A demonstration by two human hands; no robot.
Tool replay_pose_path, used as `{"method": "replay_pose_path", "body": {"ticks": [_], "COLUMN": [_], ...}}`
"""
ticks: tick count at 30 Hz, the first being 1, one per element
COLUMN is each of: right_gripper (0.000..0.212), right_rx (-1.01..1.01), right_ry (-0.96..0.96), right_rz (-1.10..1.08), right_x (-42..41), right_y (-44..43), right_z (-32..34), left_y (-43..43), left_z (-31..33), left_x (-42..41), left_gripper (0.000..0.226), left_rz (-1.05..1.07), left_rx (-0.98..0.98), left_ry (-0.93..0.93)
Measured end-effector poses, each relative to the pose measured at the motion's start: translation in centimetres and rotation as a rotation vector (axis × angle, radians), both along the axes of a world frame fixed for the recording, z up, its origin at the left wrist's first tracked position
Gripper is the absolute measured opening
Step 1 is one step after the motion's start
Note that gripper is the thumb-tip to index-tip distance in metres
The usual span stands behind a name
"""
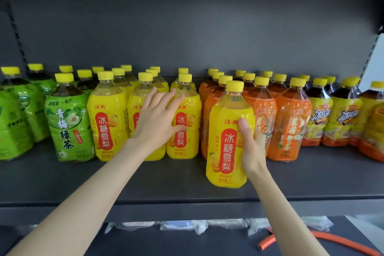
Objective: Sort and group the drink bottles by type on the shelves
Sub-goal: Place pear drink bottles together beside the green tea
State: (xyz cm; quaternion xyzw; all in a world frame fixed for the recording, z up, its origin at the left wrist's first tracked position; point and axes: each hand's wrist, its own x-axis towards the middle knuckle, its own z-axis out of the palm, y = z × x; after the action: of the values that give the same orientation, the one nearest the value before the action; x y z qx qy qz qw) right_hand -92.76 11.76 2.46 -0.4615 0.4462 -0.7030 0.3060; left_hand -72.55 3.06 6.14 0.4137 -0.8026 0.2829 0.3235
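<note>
I face a dark grey metal shelf (145, 176) with a matching back panel and another shelf board overhead. Below its front edge lie clear plastic packets (180, 225) and a curved orange hose (324, 241).

Along the back edge the bottles stand in groups, all with yellow caps: green-labelled green tea bottles (66, 122) toward the left end, yellow-labelled pear drink bottles (107, 118) next, orange-labelled bottles (291, 122) right of the middle, and dark tea bottles with yellow patterned labels (340, 118) toward the right end. The orange row stands directly behind what I hold.

My left hand (155, 118) is spread, fingers apart, flat against the front of the yellow group, gripping nothing. My right hand (252, 147) is clamped around a yellow-labelled pear drink bottle with a red oval panel (227, 137), thumb across its front. It is upright near the shelf's front edge, apart from its group; whether its base touches the shelf I cannot tell.
</note>
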Motion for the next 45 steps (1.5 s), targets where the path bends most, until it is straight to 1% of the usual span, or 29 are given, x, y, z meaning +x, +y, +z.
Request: {"method": "replay_pose_path", "body": {"ticks": [3,7,10,13,15,16,17,19,20,21,22,24,26,27,29,31,33,34,36,40,45], "right_gripper": [0.039,0.036,0.041,0.048,0.05,0.047,0.044,0.041,0.04,0.044,0.047,0.052,0.067,0.074,0.081,0.078,0.075,0.078,0.082,0.072,0.077], "right_rx": [-0.006,-0.024,-0.021,-0.025,-0.022,-0.026,-0.031,-0.032,-0.039,-0.062,-0.082,-0.091,-0.048,-0.024,-0.002,-0.007,0.016,0.035,0.063,0.058,0.139], "right_ry": [0.013,0.014,0.024,0.015,0.002,-0.001,0.004,0.024,0.027,0.028,0.037,0.141,0.299,0.344,0.345,0.37,0.502,0.546,0.574,0.633,0.844], "right_rz": [0.013,0.016,0.017,0.028,0.02,0.014,0.013,0.019,0.022,0.035,0.041,-0.037,-0.104,-0.096,-0.024,0.058,0.033,0.005,-0.05,-0.187,-0.34], "right_x": [0.0,-0.1,0.0,0.2,0.4,0.6,0.8,1.6,2.2,3.4,4.6,6.2,7.0,7.2,7.2,6.8,6.4,6.3,6.2,6.3,6.3], "right_y": [0.0,0.2,0.3,0.5,0.8,1.0,1.1,1.1,1.0,0.9,0.7,-0.1,-1.1,-1.4,-1.6,-1.4,-1.1,-0.9,-0.9,-1.5,-1.8], "right_z": [-0.1,0.0,0.2,0.3,0.3,0.3,0.2,0.0,-0.2,-0.2,-0.2,-0.2,-0.3,-0.5,-1.2,-2.4,-3.6,-3.9,-4.1,-3.7,-2.9], "left_y": [-1.2,-1.7,-1.6,-1.3,-0.8,-0.3,0.5,2.8,3.9,4.9,5.5,5.7,4.8,4.3,3.5,2.7,2.2,2.0,1.9,1.1,0.1], "left_z": [0.3,0.7,0.6,0.4,-0.1,-0.5,-0.9,-1.0,-1.0,-0.8,-0.6,-0.6,-0.9,-1.1,-1.3,-1.3,-1.2,-1.1,-1.1,-0.9,-1.1], "left_x": [-0.5,-1.4,-2.2,-1.9,-1.1,-0.7,-0.3,0.3,0.4,1.0,1.4,1.7,2.0,2.2,2.8,3.1,3.1,3.0,2.7,2.0,1.4], "left_gripper": [0.086,0.085,0.081,0.073,0.064,0.058,0.053,0.049,0.047,0.046,0.047,0.054,0.059,0.06,0.063,0.068,0.072,0.073,0.071,0.064,0.061], "left_rz": [0.089,0.23,0.294,0.289,0.198,0.09,-0.056,-0.374,-0.497,-0.573,-0.617,-0.659,-0.634,-0.621,-0.579,-0.493,-0.406,-0.37,-0.312,-0.226,-0.163], "left_rx": [-0.057,-0.084,-0.106,-0.111,-0.099,-0.097,-0.073,0.119,0.242,0.33,0.388,0.418,0.385,0.384,0.363,0.253,0.169,0.149,0.114,0.012,-0.027], "left_ry": [-0.095,-0.194,-0.227,-0.214,-0.145,-0.057,0.078,0.416,0.534,0.609,0.634,0.571,0.518,0.52,0.515,0.472,0.424,0.403,0.37,0.312,0.278]}}
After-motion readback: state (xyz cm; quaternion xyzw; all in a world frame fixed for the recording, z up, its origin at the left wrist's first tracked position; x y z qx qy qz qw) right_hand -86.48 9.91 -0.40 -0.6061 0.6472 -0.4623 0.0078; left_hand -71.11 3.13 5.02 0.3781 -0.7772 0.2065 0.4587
